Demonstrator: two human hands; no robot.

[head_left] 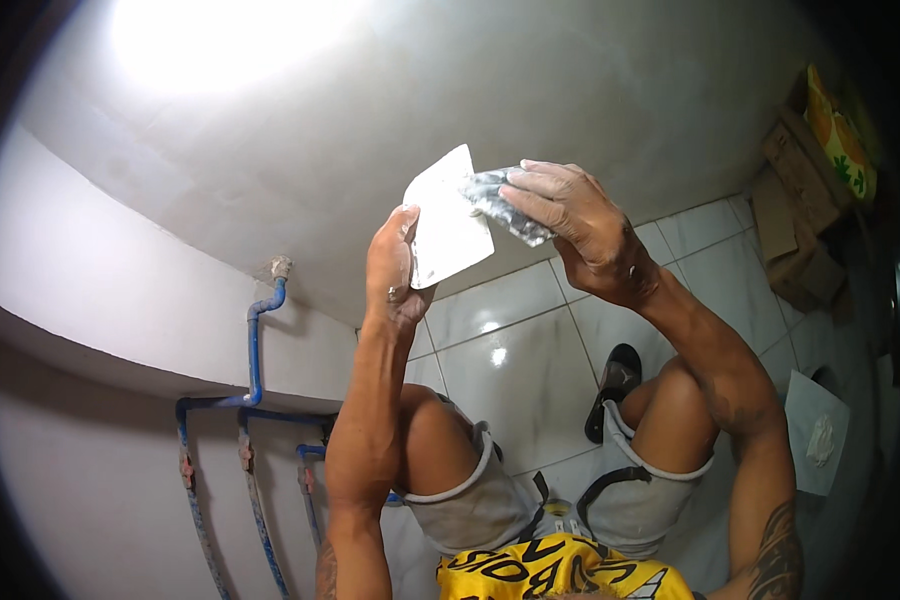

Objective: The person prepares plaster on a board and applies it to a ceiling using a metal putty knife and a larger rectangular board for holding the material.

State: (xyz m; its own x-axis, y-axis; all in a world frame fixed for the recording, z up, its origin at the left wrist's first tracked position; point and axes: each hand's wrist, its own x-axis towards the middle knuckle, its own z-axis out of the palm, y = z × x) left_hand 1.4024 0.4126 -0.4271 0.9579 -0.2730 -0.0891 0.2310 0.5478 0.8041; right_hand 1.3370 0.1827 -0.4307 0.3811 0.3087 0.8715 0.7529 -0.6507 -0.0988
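Note:
My left hand [395, 268] holds the lower edge of a flat white plaster-smeared blade [445, 225], raised in front of the grey plastered wall [300, 130]. My right hand [565, 215] grips a second, grey-smeared putty knife [505, 205] and lays it across the upper right corner of the white blade. Both hands are dusted with white plaster. The two tools touch each other.
Blue pipes [253, 350] with valves run down the wall at the lower left. White floor tiles [515, 350] lie below, with a black sandal [610, 385] on my foot. A white board with a plaster lump [818, 435] sits at the right, near cardboard boxes [800, 220].

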